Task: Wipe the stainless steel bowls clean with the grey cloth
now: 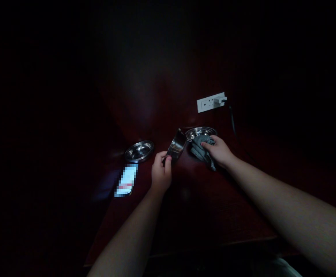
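My left hand (pixel 161 172) grips a shiny metal bowl (pixel 177 146) by its lower edge, thumb on the near side. The bowl is tilted steeply on its side above the table. To its right, my right hand (pixel 220 151) is closed on a bunched grey cloth (pixel 202 148), a fold of which hangs down below the fingers. The cloth is apart from the bowl. Behind the cloth lies a round steel dish (pixel 200 132), partly covered by it in my view. Another steel dish (pixel 139 151) rests to the left of my left hand.
A phone with a lit, pixelated screen (pixel 126 180) lies near the left edge of the dark red table (pixel 202 215). On the back wall is a white socket plate (pixel 211 102) with a plugged-in adapter (pixel 220 100) and a dark cable (pixel 232 119). The surroundings are very dark.
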Tool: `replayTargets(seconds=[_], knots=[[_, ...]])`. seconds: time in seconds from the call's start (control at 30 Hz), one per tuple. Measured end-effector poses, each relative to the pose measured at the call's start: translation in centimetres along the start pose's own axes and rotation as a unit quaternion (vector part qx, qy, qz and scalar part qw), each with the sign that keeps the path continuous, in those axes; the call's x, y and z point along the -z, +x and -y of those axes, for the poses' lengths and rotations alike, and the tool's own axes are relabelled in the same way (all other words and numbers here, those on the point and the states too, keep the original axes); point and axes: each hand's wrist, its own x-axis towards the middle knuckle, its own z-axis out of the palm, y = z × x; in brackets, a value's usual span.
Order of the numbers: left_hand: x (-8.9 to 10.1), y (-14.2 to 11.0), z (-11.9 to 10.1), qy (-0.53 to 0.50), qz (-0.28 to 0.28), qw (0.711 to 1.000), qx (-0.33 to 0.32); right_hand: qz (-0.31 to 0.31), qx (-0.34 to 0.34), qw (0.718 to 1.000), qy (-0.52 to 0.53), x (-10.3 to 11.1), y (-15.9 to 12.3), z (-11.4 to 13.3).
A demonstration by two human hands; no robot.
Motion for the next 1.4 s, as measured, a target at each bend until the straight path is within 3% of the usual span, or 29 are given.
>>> replayTargets(seconds=[0.17, 0.33, 0.5, 0.63, 0.73, 0.93, 1.0, 1.07, 1.13, 1.2, 1.3, 1.4], knots=[[0.0, 0.0, 0.0, -0.080, -0.046, 0.995, 0.044, -0.009, 0.025, 0.999, -0.048, 0.0, 0.5, -1.1], [-0.4, 0.4, 0.9, -0.201, -0.098, 0.968, 0.117, -0.008, 0.085, 0.992, -0.088, -0.1, 0.7, -1.4], [-0.6, 0.8, 1.0, -0.311, -0.152, 0.918, 0.193, 0.001, 0.177, 0.974, -0.140, 0.1, 0.4, -0.6], [-0.6, 1.1, 0.3, -0.381, -0.196, 0.860, 0.278, 0.003, 0.204, 0.968, -0.145, 0.3, 0.1, -0.4], [-0.8, 1.1, 0.1, -0.419, -0.185, 0.833, 0.310, -0.006, 0.215, 0.966, -0.142, 0.3, -0.1, -0.4], [-1.3, 1.0, 0.1, -0.429, -0.158, 0.824, 0.335, 0.010, 0.234, 0.961, -0.149, 0.1, -0.6, 0.3], [-1.1, 1.0, -0.1, -0.409, -0.145, 0.843, 0.319, 0.015, 0.239, 0.959, -0.150, -0.1, -0.8, 0.4], [-0.6, 0.9, -0.5, -0.344, -0.125, 0.894, 0.259, 0.014, 0.240, 0.960, -0.147, -0.3, -0.9, 0.5], [0.0, 0.7, -1.1, -0.209, -0.092, 0.961, 0.159, 0.004, 0.233, 0.963, -0.138, -0.3, -0.8, 0.6], [0.6, 0.2, -1.6, -0.075, -0.027, 0.993, 0.087, -0.015, 0.217, 0.969, -0.120, -0.3, -0.6, 0.7], [1.0, -0.2, -1.9, 0.025, 0.113, 0.993, -0.016, -0.048, 0.176, 0.980, -0.075, 0.1, 0.1, 0.8], [1.0, -0.2, -1.7, 0.089, 0.189, 0.971, -0.118, -0.074, 0.079, 0.994, 0.001, 0.5, 0.9, 0.6]])
